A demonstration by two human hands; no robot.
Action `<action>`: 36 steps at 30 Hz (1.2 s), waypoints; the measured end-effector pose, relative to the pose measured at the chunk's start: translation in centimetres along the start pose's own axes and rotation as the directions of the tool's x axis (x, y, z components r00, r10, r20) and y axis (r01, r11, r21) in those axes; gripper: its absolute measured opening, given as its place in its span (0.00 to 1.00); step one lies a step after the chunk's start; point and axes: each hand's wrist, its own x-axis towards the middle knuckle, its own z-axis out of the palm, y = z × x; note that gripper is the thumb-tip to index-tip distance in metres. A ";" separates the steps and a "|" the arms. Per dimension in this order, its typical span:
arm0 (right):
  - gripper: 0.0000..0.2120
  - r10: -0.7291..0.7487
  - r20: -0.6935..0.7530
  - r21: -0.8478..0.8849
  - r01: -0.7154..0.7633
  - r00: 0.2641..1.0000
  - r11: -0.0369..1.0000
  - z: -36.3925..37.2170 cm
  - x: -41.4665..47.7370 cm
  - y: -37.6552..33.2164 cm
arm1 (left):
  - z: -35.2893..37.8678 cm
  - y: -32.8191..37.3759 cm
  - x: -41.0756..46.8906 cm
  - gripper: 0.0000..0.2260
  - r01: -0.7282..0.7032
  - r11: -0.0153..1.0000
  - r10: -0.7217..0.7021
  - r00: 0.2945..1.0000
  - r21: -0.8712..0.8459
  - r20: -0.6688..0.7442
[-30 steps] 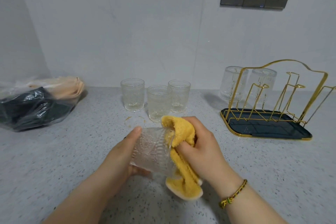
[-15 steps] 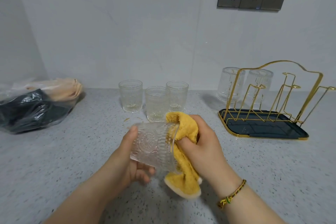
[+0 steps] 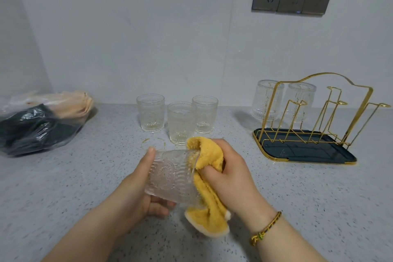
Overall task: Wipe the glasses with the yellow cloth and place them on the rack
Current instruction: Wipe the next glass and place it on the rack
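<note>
Speckled grey countertop [image 3: 85, 187]. Plastic bag [image 3: 36, 127] at far left, cut off by the frame edge; contents dark and tan, not identifiable. Gold wire rack [image 3: 297, 151] on a dark tray, right rear. Two inverted glasses [image 3: 265, 100] on its far pegs, partly screened by the wires. Three upright glasses [image 3: 180, 122] clustered mid-counter. Held glass [image 3: 170, 174] on its side above the counter, mouth to the right. Yellow cloth [image 3: 209, 151] bunched at that mouth, tail hanging below; how far in, unclear. Left hand [image 3: 136, 193] grips the glass, thumb on top, fingers under. Right hand [image 3: 231, 174] clenches the cloth, fingertips hidden. Bracelet [image 3: 265, 228] on the right wrist.
</note>
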 end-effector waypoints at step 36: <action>0.35 0.384 -0.094 0.580 -0.263 0.918 0.771 -20.3 -0.9 6.4 | 11.6 9.7 8.8 0.17 -0.394 0.877 0.437 0.893 0.276 -0.111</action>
